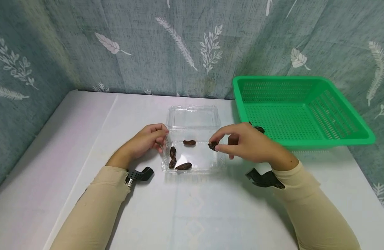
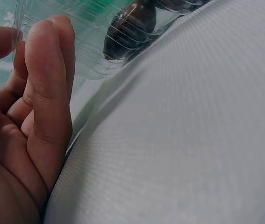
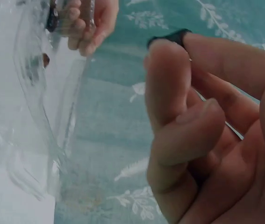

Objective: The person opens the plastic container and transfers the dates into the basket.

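Observation:
A clear plastic clamshell box stands with its lid folded back. Inside it lie several dark brown, wrinkled dates, one near the hinge and another along the front wall. My left hand pinches the box's left rim near the hinge; in the left wrist view the thumb is against the clear plastic. Over the right side of the box, my right hand holds one more date between thumb and forefinger. Its dark end shows past the fingertips in the right wrist view.
A green slotted plastic basket stands at the back right, partly behind the right hand. Dark dates show at its near left corner. A patterned cloth hangs behind the white table.

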The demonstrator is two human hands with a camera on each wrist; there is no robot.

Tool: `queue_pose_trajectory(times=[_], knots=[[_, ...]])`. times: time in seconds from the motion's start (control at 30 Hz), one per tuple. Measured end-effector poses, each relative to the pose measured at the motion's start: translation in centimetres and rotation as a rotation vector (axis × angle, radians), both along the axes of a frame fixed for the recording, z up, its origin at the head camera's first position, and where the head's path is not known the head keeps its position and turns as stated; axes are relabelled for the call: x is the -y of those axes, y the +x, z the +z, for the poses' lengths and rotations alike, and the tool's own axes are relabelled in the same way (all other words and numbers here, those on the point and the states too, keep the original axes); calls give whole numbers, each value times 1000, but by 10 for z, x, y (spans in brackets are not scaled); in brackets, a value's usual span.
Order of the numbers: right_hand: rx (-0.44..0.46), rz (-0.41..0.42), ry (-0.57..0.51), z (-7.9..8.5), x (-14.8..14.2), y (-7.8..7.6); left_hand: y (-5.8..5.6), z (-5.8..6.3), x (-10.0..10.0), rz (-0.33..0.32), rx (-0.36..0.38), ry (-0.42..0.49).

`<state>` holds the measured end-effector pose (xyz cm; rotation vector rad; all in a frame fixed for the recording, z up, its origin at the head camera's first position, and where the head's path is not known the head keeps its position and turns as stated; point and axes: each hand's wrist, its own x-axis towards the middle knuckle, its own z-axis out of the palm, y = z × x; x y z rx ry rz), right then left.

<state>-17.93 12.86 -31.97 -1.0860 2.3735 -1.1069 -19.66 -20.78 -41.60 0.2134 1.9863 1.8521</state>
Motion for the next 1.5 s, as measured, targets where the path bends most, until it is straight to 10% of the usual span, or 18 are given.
queue_pose_trajectory(times=[0.47, 0.83, 1.27, 1.5], knots=[[-145, -401, -221, 6, -23, -20, 1, 0, 0, 1, -5, 15], [-180, -567, -222, 3, -40, -38, 0, 2, 0, -6, -28, 12], [-271, -684, -4, -2, -65, -53, -1, 3, -1, 3, -27, 11], [-161, -620, 197, -3, -74, -57, 0, 4, -2, 1, -8, -3]])
